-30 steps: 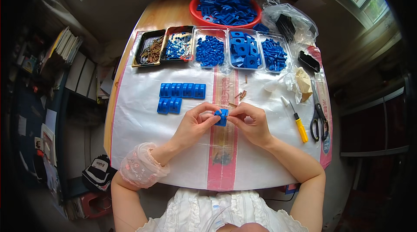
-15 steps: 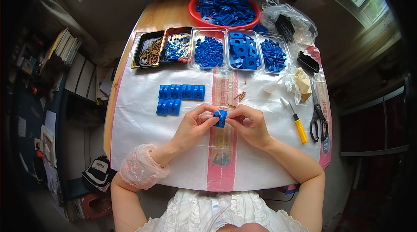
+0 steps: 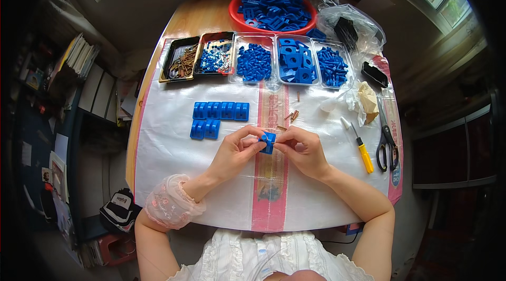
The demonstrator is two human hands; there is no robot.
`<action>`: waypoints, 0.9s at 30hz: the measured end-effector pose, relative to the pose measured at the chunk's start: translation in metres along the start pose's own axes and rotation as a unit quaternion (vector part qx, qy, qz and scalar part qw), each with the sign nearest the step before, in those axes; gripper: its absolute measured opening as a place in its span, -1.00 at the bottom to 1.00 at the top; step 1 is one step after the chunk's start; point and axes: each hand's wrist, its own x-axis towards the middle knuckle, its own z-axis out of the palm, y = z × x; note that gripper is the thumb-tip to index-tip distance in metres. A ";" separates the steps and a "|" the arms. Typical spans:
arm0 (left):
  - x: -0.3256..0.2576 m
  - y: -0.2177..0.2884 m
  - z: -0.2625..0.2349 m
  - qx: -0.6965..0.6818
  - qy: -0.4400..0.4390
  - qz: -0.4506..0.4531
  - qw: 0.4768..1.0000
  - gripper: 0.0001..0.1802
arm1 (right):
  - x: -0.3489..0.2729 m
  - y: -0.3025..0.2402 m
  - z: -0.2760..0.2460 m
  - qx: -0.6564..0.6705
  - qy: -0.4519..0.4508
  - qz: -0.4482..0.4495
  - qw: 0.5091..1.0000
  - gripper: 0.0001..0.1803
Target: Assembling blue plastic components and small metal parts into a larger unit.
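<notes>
Between my two hands, above the striped middle of the table cover, is a small blue plastic block point(image 3: 269, 144). My left hand point(image 3: 240, 148) pinches its left side with thumb and forefinger. On its right side my right hand point(image 3: 298, 148) pinches too; whether a small pin sits in those fingertips cannot be made out. Several matching blue blocks point(image 3: 220, 111) stand in two short rows beyond my left hand. A few brass-coloured pins point(image 3: 294, 116) lie loose just beyond my right hand.
Trays of brass pins point(image 3: 182, 62), small blue-and-metal parts point(image 3: 215, 58), blue pegs point(image 3: 254, 63), square blue pieces point(image 3: 296, 62) and more pegs point(image 3: 332, 67) line the far side. Behind stands a red basin point(image 3: 232, 16). A yellow screwdriver point(image 3: 365, 158) and black scissors point(image 3: 387, 149) lie right.
</notes>
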 end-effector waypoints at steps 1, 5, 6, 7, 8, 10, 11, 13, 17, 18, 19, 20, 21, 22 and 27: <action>0.000 0.000 0.000 0.002 0.001 0.002 1.000 -0.83 | 0.000 0.000 0.000 0.003 0.000 0.001 1.000 -0.89; -0.001 0.001 0.000 0.000 0.004 -0.013 1.000 -0.82 | 0.000 -0.003 -0.003 -0.012 -0.022 0.002 1.000 -0.89; -0.001 0.001 0.000 0.000 0.004 -0.013 1.000 -0.82 | 0.001 -0.004 -0.003 -0.015 -0.021 -0.003 1.000 -0.89; -0.001 0.000 0.000 0.000 0.004 -0.013 1.000 -0.82 | 0.001 -0.004 -0.003 -0.018 -0.020 -0.009 1.000 -0.88; -0.001 0.000 0.000 0.000 0.003 -0.012 1.000 -0.82 | 0.001 -0.003 -0.002 -0.017 -0.014 -0.017 1.000 -0.89; -0.001 0.002 0.000 0.000 0.003 -0.009 1.000 -0.82 | 0.001 -0.001 -0.001 -0.014 -0.002 -0.033 0.999 -0.89; -0.001 0.001 0.000 0.000 0.004 -0.004 1.000 -0.82 | 0.001 -0.002 -0.001 -0.017 -0.008 -0.027 0.999 -0.88; 0.000 0.001 0.001 0.000 0.006 0.005 1.000 -0.82 | 0.001 -0.006 -0.003 -0.022 -0.019 -0.016 0.999 -0.86; -0.001 0.001 0.001 -0.001 0.005 -0.002 1.000 -0.82 | 0.001 -0.005 -0.003 -0.017 -0.021 -0.012 1.000 -0.88; -0.001 0.003 0.001 0.001 0.006 -0.004 1.000 -0.83 | 0.000 -0.004 -0.002 -0.013 -0.021 -0.008 1.000 -0.88; -0.001 0.004 0.002 0.001 0.007 -0.005 1.000 -0.83 | 0.000 -0.004 -0.002 -0.008 -0.021 -0.004 1.000 -0.89; -0.001 0.003 0.001 0.001 0.006 -0.005 1.000 -0.82 | 0.000 -0.004 -0.002 -0.009 -0.021 -0.005 1.000 -0.89; -0.001 0.002 0.001 0.001 0.005 -0.004 1.000 -0.82 | 0.000 -0.004 -0.002 -0.011 -0.022 -0.007 1.000 -0.90; 0.000 0.001 0.000 0.002 0.004 -0.002 1.000 -0.82 | 0.001 -0.005 -0.003 -0.012 -0.022 -0.009 1.000 -0.90; 0.001 0.000 0.000 0.001 -0.004 -0.024 1.000 -0.79 | 0.000 0.000 -0.001 0.011 0.004 0.051 0.999 -0.88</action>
